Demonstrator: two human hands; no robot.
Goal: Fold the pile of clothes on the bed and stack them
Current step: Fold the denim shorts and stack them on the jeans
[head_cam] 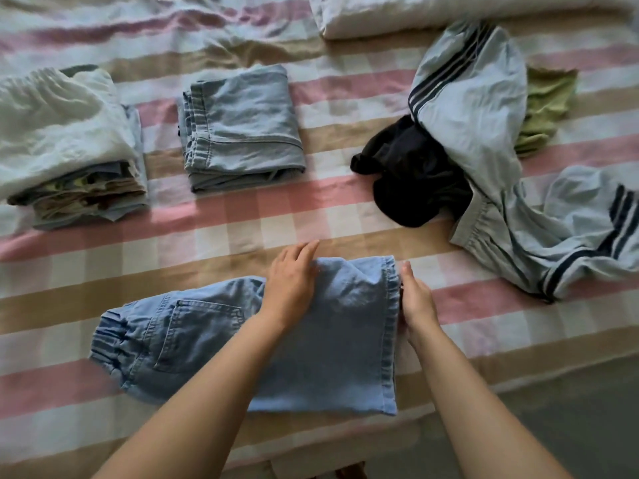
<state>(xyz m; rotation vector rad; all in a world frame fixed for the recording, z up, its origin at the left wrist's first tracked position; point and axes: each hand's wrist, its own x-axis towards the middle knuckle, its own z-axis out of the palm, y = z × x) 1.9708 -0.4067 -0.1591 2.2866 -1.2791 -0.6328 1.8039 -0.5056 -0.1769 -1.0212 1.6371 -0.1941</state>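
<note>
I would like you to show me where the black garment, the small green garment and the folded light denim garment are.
black garment (411, 174), head view, middle of its crumpled cloth
small green garment (546, 105), head view, its exposed middle
folded light denim garment (242, 122), head view, its top face

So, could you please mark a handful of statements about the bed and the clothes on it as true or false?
1. The left hand lies flat on the denim shorts. True.
2. The right hand is lifting the black garment. False: it is at the hem edge of the denim shorts; the black garment lies untouched further back.
3. A folded denim piece sits by itself beyond the hands. True.
4. The light blue striped track pants are neatly folded. False: they lie spread out and crumpled on the right.
5. A green garment tops the stack on the left. False: it lies on the right, partly under the track pants.
</note>
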